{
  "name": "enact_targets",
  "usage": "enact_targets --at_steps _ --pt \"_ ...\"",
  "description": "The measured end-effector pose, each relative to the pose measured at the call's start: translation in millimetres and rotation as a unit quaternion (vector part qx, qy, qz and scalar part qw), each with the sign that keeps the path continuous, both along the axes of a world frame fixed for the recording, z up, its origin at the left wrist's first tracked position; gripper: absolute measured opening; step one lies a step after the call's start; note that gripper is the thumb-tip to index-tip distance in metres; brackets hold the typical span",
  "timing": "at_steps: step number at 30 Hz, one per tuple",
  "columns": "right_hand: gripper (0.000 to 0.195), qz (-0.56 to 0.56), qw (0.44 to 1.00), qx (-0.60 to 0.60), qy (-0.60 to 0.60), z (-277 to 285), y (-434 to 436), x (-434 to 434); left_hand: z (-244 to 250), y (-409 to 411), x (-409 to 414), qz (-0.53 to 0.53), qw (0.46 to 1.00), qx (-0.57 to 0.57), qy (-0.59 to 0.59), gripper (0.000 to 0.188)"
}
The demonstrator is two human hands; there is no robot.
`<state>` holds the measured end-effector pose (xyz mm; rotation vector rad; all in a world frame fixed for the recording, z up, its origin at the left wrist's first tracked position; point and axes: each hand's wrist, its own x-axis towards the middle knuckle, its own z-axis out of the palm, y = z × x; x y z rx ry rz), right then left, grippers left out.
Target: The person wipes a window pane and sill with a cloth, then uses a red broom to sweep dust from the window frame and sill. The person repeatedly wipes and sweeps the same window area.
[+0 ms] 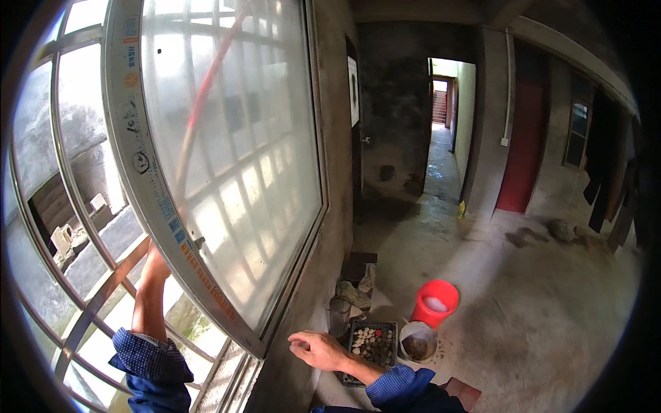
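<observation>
My left hand [159, 260] reaches out past the edge of a sliding window sash [170, 206]. Its fingers are hidden behind the white frame, so their grip does not show. Through the frosted glass [242, 129], a long blurred pole-like shape [206, 88], partly red, slants upward from near that hand. Metal security bars [77, 196] stand outside the window, close to my left forearm. My right hand [320, 350] is held in front of the wall below the window, fingers loosely apart, with nothing in it.
Below my right hand lies a black crate [373, 356] of round pale objects. Beside it stand a whitish bucket [418, 342] and a red bucket [436, 302] with foamy contents. A yellow bottle [461, 209] stands by the doorway [444, 129]. Dark clothes [601, 160] hang at right.
</observation>
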<state>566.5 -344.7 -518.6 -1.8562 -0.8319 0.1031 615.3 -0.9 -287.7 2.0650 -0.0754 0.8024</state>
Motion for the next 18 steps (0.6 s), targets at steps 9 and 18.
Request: enact_targets --at_steps 9,18 --pt "0.033 0.025 0.999 -0.003 0.031 -12.8 -1.0 -22.3 -60.6 -17.9 -79.4 0.110 0.975 0.083 0.176 0.030" --pt "0.030 0.077 0.997 0.022 0.001 3.9 25.5 -56.1 -105.3 -36.9 -161.6 0.157 0.953 0.163 0.202 0.037"
